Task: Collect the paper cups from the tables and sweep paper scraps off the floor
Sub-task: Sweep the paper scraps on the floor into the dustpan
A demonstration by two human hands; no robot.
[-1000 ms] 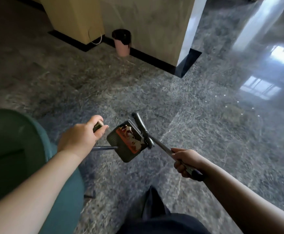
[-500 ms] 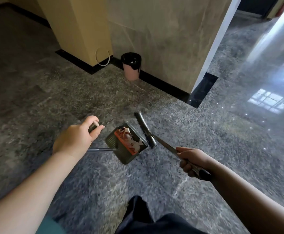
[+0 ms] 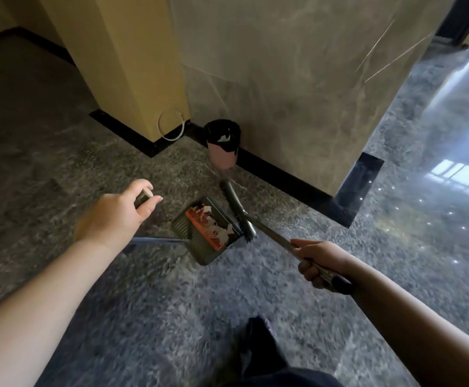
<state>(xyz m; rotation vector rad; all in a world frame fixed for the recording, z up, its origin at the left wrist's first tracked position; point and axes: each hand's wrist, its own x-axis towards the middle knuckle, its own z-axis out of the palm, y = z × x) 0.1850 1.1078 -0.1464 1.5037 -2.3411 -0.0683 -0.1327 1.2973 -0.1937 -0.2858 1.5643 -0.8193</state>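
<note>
White and orange paper scraps [image 3: 213, 229] lie in the dark dustpan [image 3: 206, 233] at frame centre, whose long handle my left hand [image 3: 116, 216] grips at the top. My right hand [image 3: 318, 261] curls round the broom [image 3: 241, 216], its head just right of the pan; above stands a pink bin [image 3: 222, 143].

- The left hand [image 3: 116, 216] grips the top of a long dustpan handle
- The dark green dustpan [image 3: 206, 231] holds torn paper scraps [image 3: 216, 229] on an orange sheet
- The right hand [image 3: 318, 262] grips the broom [image 3: 240, 212] by its metal shaft, the brush head just beside the pan's open edge
- A pink bin [image 3: 222, 143] with a black liner stands against the marble wall [image 3: 297, 79]
- A white cable loop [image 3: 171, 125] hangs at the yellow column [image 3: 121, 57]
</note>
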